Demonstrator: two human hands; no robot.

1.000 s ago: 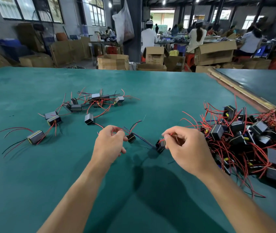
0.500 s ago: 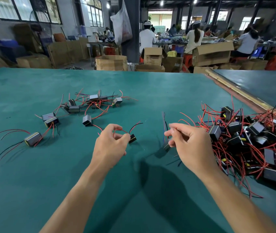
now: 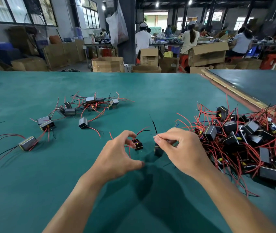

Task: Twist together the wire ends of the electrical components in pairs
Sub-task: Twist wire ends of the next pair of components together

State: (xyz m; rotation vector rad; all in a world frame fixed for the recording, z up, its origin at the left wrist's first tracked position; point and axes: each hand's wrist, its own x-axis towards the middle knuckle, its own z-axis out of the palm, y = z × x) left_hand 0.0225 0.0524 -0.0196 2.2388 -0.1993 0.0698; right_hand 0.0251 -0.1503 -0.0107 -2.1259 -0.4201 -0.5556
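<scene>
Snag risk on bench [image 3: 32, 190]: tangled pile [image 3: 245, 140] lies just beside right hand [image 3: 181, 148], red leads [image 3: 189, 121] could drag in. Right hand pinches thin black lead [image 3: 154, 126], component [image 3: 158, 150] hanging below; thin lead may slip mid-twist. Left hand [image 3: 117, 157] arches over second component [image 3: 138, 145], fingers curled, grip unclear. Components: small black blocks, springy leads.

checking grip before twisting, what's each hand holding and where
Right hand pinches a black wire just above its component. Left hand curls near another component's red wire; hold cannot be told.
</scene>
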